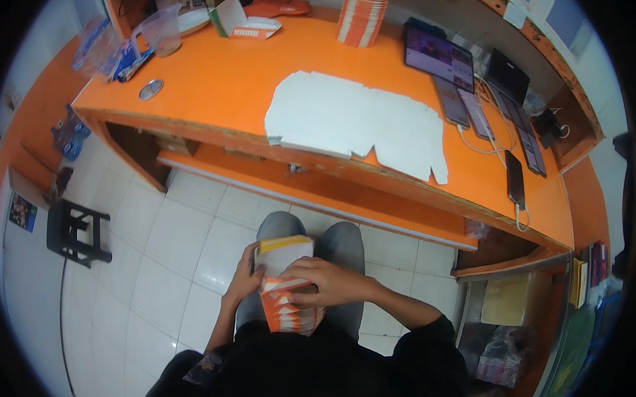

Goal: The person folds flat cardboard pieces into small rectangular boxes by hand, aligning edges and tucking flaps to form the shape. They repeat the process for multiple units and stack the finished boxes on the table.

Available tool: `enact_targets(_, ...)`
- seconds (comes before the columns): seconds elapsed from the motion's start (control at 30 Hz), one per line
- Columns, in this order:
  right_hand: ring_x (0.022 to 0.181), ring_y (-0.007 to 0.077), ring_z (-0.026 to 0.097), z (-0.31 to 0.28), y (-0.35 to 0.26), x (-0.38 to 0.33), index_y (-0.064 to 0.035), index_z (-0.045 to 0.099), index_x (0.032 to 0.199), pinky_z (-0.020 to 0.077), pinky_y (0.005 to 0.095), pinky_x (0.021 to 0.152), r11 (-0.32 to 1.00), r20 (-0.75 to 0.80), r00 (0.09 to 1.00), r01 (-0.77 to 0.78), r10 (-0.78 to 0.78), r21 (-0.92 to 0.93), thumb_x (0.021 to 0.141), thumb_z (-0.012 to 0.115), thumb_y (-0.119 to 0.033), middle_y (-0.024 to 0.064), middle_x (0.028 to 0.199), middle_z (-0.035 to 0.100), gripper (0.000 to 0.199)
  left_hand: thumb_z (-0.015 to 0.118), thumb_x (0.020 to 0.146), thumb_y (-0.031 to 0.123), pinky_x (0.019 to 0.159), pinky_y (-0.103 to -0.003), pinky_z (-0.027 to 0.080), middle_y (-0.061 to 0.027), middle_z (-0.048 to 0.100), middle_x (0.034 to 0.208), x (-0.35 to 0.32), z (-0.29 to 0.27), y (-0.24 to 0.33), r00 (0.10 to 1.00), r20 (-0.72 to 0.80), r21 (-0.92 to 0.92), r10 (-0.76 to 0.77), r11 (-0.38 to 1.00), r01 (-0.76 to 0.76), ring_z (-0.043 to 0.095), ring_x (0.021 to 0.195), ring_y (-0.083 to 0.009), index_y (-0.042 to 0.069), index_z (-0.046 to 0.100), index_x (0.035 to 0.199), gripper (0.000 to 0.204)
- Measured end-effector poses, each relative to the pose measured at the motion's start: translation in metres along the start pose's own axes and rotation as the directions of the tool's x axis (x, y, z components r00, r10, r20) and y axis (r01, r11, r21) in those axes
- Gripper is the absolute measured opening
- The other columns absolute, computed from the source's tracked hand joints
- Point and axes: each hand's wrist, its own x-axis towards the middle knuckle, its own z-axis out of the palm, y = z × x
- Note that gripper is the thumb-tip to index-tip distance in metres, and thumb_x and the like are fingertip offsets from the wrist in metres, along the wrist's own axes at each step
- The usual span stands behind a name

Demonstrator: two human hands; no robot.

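orange-white carton (285, 278) half hidden under right hand (328, 281), left hand (244, 276).

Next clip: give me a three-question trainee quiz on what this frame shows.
1. True or false: both hands are on the orange-and-white carton in the person's lap.
2. What lies flat on the orange desk? A) white unfolded carton blanks B) a laptop C) a towel
3. Fill in: along the desk's right side lies a row of ____.

Key:
1. True: the left hand grips its left side, the right hand covers its front.
2. A, the white blanks.
3. Phones, with a tablet beside them.
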Motion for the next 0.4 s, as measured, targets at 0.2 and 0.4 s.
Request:
enact_targets(0.2, 0.092, 0.0191, 0.063, -0.145, -0.041, -0.027, -0.0066, 0.065, 0.107, 0.0478, 0.0339, 0.087, 0.960, -0.486, 0.873, -0.107, -0.034, -0.258, 0.086, 0.066, -0.022, 0.0087, 0.097, 0.067, 0.026, 0.070, 0.076, 0.014, 0.109, -0.036, 0.029, -0.0158, 0.032, 0.143, -0.007, -0.028, -0.021, 0.986, 0.161, -0.075, 0.044, 0.997, -0.032, 0.033, 0.134, -0.0265, 0.003, 0.023, 0.142, 0.082)
enact_targets(0.4, 0.080, 0.0150, 0.064, -0.314, 0.054, -0.026, -0.0051, 0.066, 0.101, 0.0518, 0.0258, 0.077, 0.882, -0.864, 0.501, -0.424, 0.039, -0.206, 0.091, 0.061, -0.016, 0.0078, 0.093, 0.068, 0.016, 0.080, 0.072, 0.034, 0.115, -0.038, 0.019, -0.0092, 0.014, 0.153, 0.005, -0.056, -0.040, 0.946, 0.315, -0.055, 0.078, 0.996, -0.064, 0.020, 0.141, -0.0283, 0.009, 0.011, 0.149, 0.107)
